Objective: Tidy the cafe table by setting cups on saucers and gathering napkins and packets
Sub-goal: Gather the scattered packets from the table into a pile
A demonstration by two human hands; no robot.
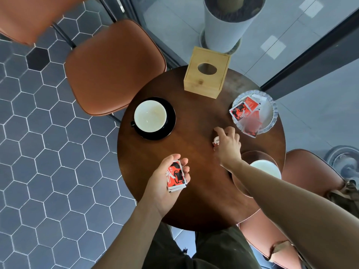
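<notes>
Round wooden table (194, 152), glass dish (272, 121) of packets (244, 111), left hand (165, 183) grip holding packet stack (175, 175), right hand (227, 144) perhaps pinching one.

Both forearms are bare from the wrists up to where they leave the picture; no sleeves, watch or rings show on them. The left hand (165, 179) and right hand (227, 146) are bare too, with no gloves. Near the bottom edge, between the arms, the person wears dark olive-green trousers (213, 251) of a matte, slightly creased cloth, with a small frayed or torn spot on the left leg. The upper body is out of sight.
</notes>
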